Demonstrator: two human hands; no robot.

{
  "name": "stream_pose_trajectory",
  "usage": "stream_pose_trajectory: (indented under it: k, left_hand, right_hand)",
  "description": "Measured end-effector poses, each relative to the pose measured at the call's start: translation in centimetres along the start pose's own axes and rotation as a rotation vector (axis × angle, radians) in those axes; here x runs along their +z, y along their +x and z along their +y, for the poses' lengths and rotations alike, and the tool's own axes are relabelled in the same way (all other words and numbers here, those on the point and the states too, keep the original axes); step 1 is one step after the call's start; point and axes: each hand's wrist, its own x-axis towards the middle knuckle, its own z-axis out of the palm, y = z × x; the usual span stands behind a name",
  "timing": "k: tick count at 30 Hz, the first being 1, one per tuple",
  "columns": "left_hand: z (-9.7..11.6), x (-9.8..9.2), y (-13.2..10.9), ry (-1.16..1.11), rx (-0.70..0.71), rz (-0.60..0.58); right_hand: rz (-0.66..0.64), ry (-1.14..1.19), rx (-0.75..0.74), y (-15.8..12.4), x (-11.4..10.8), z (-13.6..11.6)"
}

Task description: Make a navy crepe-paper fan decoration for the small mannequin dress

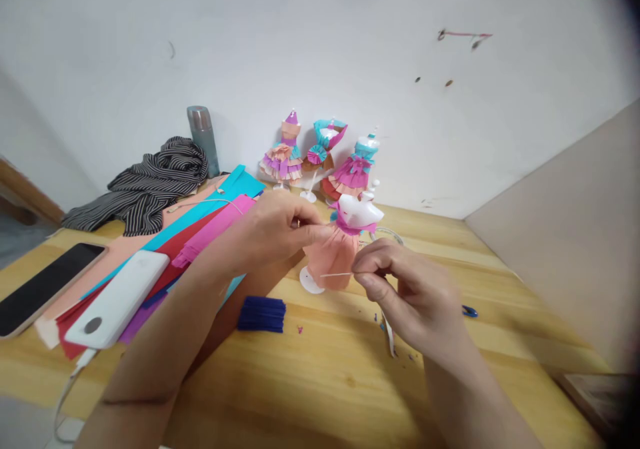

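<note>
Now the doll (345, 246) leans mid-table, base (312, 282) near left, top tipping far right; the left hand (270, 226) pinches its skirt (330, 266), the right (410, 289) grips a thin stick (336, 275) aimed left. Wooden table (325, 389), white wall (275, 42) behind; three dressed dolls (350, 174) stand far, while the left forearm (170, 329) partly blocks coloured paper (193, 214).

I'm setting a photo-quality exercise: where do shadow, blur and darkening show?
Head view: shadow darkens the wooden table below the right hand; head view: the extreme right edge blurs into black; head view: the tiny pink scrap looks soft.
</note>
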Motion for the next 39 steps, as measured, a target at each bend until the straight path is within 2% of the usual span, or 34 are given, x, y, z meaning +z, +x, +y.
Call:
stream_pose_trajectory:
  k: [4, 7, 9, 12, 16, 19, 34, 36, 39]
  left_hand:
    - [-0.7, -0.3, -0.9, 0.191, -0.060, -0.173]
    - [-1.8, 0.3, -3.1, 0.354, -0.139, -0.413]
    - [-3.1, 1.3, -5.1, 0.445, -0.123, -0.555]
    - [-5.6, 3.4, -8.1, 0.558, -0.157, -0.597]
    - [-8.3, 5.6, -10.2, 0.573, -0.200, -0.534]
    - [-9.1, 6.1, -10.6, 0.527, -0.263, -0.454]
    - [-9.3, 7.1, -11.5, 0.434, -0.291, -0.258]
    - [-8.7, 6.9, -11.5, 0.342, -0.301, -0.189]
    - [-6.8, 6.3, -11.1, 0.059, -0.336, -0.013]
  right_hand:
    - [-0.046, -0.048, -0.011, 0.0, -0.4, 0.0]
    - [-0.100, -0.091, -0.042, 0.0, -0.6, 0.0]
    - [-0.120, -0.105, -0.072, 0.0, -0.6, 0.0]
    - [-0.132, -0.106, -0.095, 0.1, -0.6, -0.1]
    - [-0.141, -0.121, -0.131, 0.0, -0.6, -0.4]
    - [-0.145, -0.124, -0.141, -0.1, -0.7, -0.6]
    - [-0.187, -0.036, -0.103, -0.1, -0.9, -0.8]
    - [-0.206, 0.029, -0.071, 0.0, -0.8, -0.9]
    - [-0.173, 0.165, 0.000, 0.0, -0.6, -0.8]
